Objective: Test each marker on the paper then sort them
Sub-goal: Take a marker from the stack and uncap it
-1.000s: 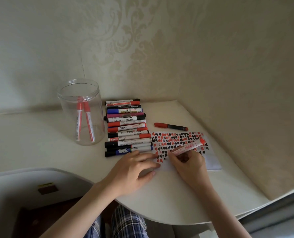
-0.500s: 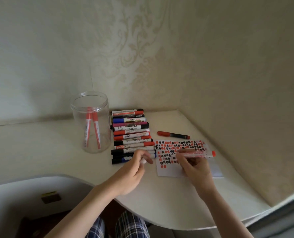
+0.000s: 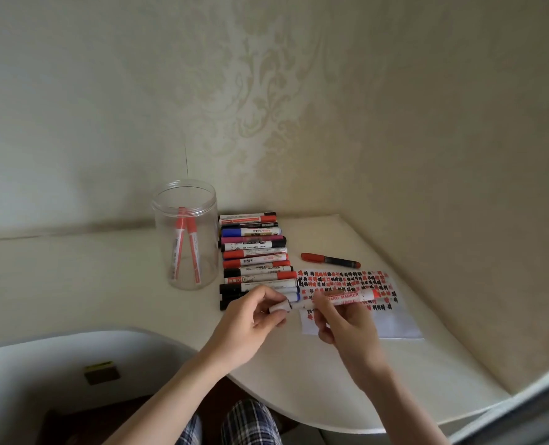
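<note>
Your right hand [image 3: 347,322] grips a white whiteboard marker [image 3: 340,298] with a red end, held level just above the paper [image 3: 395,326] at the frame's centre right. Your left hand [image 3: 250,319] pinches its white cap [image 3: 279,307] in curled fingers, right at the marker's tip. A row of markers [image 3: 255,258] lies beside a clear jar [image 3: 186,232] holding two red markers, all on the surface [image 3: 74,284].

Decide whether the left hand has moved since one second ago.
Yes. The left hand has lifted off the paper, now pinching a cap beside it.
</note>
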A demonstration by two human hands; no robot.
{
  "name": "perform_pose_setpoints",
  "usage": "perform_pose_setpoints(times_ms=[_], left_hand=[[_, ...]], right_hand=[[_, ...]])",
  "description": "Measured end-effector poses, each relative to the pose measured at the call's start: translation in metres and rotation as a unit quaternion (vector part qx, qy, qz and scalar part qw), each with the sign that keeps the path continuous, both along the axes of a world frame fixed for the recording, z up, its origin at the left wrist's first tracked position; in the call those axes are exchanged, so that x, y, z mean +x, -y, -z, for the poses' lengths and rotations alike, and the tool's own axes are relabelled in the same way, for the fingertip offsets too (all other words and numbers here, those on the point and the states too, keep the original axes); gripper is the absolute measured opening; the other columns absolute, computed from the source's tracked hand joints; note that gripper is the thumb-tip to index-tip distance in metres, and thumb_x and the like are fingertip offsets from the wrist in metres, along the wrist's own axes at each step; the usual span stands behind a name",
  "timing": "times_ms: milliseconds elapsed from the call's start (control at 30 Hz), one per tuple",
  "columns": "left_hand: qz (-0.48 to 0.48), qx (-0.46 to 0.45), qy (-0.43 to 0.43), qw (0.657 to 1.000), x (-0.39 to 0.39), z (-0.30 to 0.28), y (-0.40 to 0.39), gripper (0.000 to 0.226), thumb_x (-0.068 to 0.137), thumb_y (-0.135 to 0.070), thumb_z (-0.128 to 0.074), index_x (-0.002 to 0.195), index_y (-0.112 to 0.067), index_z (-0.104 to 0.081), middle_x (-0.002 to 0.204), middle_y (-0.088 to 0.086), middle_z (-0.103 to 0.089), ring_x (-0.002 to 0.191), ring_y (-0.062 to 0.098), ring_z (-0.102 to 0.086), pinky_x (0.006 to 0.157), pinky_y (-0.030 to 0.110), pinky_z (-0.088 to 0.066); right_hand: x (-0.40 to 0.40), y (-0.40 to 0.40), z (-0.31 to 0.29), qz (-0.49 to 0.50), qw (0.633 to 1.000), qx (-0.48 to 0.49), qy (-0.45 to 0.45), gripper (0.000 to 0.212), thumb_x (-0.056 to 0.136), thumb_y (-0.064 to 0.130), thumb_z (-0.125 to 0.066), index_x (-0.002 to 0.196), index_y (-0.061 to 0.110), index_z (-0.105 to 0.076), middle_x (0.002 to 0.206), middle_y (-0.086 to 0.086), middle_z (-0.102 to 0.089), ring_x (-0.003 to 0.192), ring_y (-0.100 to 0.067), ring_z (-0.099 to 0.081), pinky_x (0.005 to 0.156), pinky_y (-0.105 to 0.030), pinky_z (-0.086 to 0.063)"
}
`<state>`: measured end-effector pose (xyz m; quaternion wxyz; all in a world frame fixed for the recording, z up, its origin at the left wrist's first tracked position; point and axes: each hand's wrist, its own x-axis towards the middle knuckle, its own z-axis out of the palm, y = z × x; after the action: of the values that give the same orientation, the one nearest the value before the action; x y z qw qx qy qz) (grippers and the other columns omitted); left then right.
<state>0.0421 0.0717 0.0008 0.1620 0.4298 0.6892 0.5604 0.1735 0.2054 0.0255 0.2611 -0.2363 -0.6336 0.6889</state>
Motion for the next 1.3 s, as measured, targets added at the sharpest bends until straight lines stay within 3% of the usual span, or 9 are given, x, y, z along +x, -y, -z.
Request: perform_pose_setpoints(times_ms=[467,767,900,967,1000,1067,1133,1233,1300], left_hand=[[-0.027,0.053,-0.011,0.998,-0.001,0.001,0.002,0.012,0.088,-0.007,-0.070,0.099,-0.008,-0.069,0.084,-0.004,-0.072,0.078,0.013,-0.071,0.074,0.020,-0.055],[-0.038,0.060,-0.149,0.986,-0.009,-0.003,0.000,0.015,0.085,-0.014,-0.075,0.099,-0.014,-0.073,0.090,-0.012,-0.071,0.083,0.004,-0.069,0.073,0.025,-0.058],[-0.038,0.049,-0.107,0.992,-0.013,-0.006,-0.006,0.017,0.086,-0.014,-0.073,0.103,-0.012,-0.074,0.092,-0.008,-0.073,0.081,0.008,-0.070,0.075,0.029,-0.059],[-0.060,0.034,-0.097,0.993,-0.022,-0.006,-0.005,0.019,0.088,-0.015,-0.070,0.107,-0.013,-0.073,0.094,-0.008,-0.073,0.082,0.007,-0.070,0.076,0.031,-0.059],[-0.068,0.026,-0.093,0.993,-0.026,-0.006,-0.004,0.020,0.089,-0.015,-0.068,0.109,-0.013,-0.072,0.096,-0.009,-0.072,0.084,0.005,-0.069,0.077,0.029,-0.059],[-0.081,0.014,-0.100,0.992,-0.032,-0.007,-0.002,0.020,0.090,-0.016,-0.067,0.110,-0.015,-0.071,0.098,-0.012,-0.071,0.087,0.002,-0.067,0.076,0.021,-0.057],[-0.080,0.007,-0.122,0.989,-0.030,-0.009,-0.006,0.018,0.090,-0.017,-0.067,0.108,-0.016,-0.072,0.097,-0.015,-0.070,0.089,-0.001,-0.066,0.076,0.017,-0.055],[-0.065,0.006,-0.124,0.990,-0.020,-0.010,-0.016,0.016,0.090,-0.017,-0.068,0.105,-0.017,-0.073,0.096,-0.016,-0.071,0.088,-0.001,-0.066,0.076,0.019,-0.054],[-0.069,0.009,-0.112,0.991,-0.018,-0.008,-0.021,0.015,0.090,-0.020,-0.069,0.104,-0.018,-0.073,0.094,-0.014,-0.072,0.086,0.002,-0.067,0.077,0.025,-0.055]], right_hand=[[-0.014,0.017,0.002,0.000,1.000,-0.017,-0.017,0.020,0.087,0.021,-0.069,0.085,0.001,-0.065,0.065,-0.009,-0.057,0.060,-0.018,-0.049,0.057,-0.028,-0.042],[-0.019,0.019,0.007,-0.034,0.984,-0.173,-0.019,0.023,0.079,0.026,-0.071,0.089,0.005,-0.067,0.072,-0.008,-0.058,0.064,-0.014,-0.053,0.062,-0.023,-0.050],[-0.021,0.011,0.002,-0.038,0.966,-0.253,-0.032,0.030,0.081,0.030,-0.070,0.094,0.003,-0.065,0.071,-0.006,-0.058,0.062,-0.013,-0.054,0.057,-0.021,-0.050],[-0.019,-0.003,0.000,0.034,0.991,-0.132,0.000,0.043,0.076,0.040,-0.073,0.103,0.009,-0.061,0.070,-0.003,-0.060,0.060,-0.012,-0.055,0.058,-0.024,-0.049],[-0.016,-0.011,-0.001,0.096,0.995,-0.014,0.033,0.048,0.075,0.045,-0.074,0.110,0.015,-0.059,0.071,-0.001,-0.062,0.060,-0.010,-0.055,0.058,-0.024,-0.047],[-0.010,-0.024,0.002,0.182,0.940,0.281,0.060,0.042,0.078,0.039,-0.075,0.115,0.027,-0.060,0.080,0.004,-0.061,0.064,-0.002,-0.053,0.061,-0.015,-0.043],[-0.011,-0.027,0.006,0.149,0.862,0.484,0.032,0.036,0.082,0.026,-0.076,0.116,0.026,-0.066,0.098,0.006,-0.057,0.077,0.001,-0.053,0.066,-0.010,-0.042],[-0.020,-0.026,0.016,0.113,0.777,0.619,0.037,0.025,0.081,0.020,-0.078,0.106,0.019,-0.073,0.104,0.001,-0.061,0.091,-0.014,-0.059,0.068,-0.026,-0.051],[-0.023,-0.031,0.021,0.109,0.762,0.638,0.035,0.020,0.079,0.018,-0.080,0.099,0.018,-0.075,0.099,0.003,-0.068,0.089,-0.018,-0.062,0.069,-0.029,-0.052]])
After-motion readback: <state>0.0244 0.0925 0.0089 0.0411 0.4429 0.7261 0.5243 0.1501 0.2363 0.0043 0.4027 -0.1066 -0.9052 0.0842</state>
